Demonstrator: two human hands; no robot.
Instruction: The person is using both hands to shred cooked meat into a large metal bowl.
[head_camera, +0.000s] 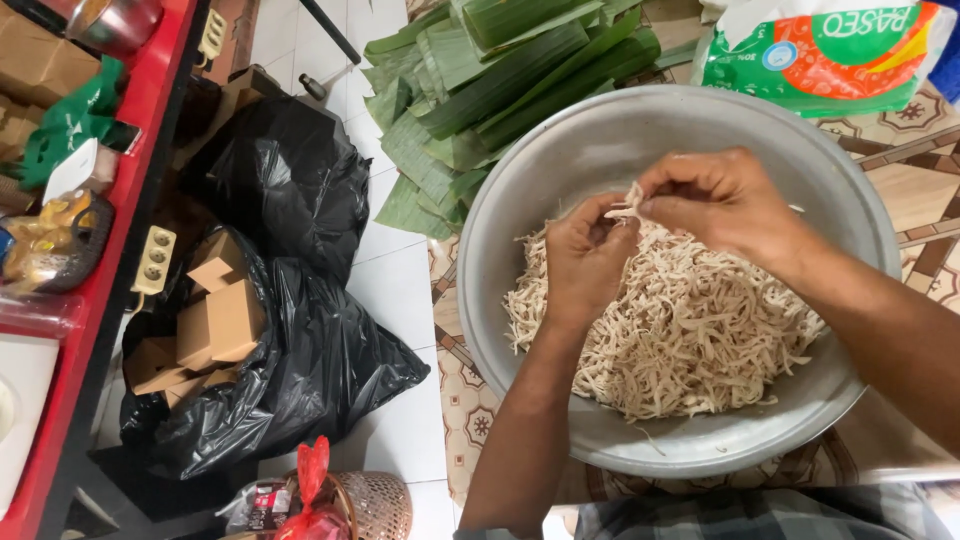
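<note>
Left hand (585, 250): fingers are pinching shut on the pale meat strip (628, 207).
Right hand (715, 200): is pinching its other end, at 2 o'clock.
Strip: is lying across, above the shredded pile (680, 330) in the metal basin (600, 150).

I see a white tiled floor (400, 290) with a patterned mat (455, 400) over its right part. On the mat sits a big metal bowl (560, 170), with a stack of banana leaves (490, 70) at its top edge and a plastic packet (830, 60) beside that. On the tiles lie 2 black bags (310, 350), 1 with cardboard boxes (215, 320), and a wicker basket (375, 505).
</note>
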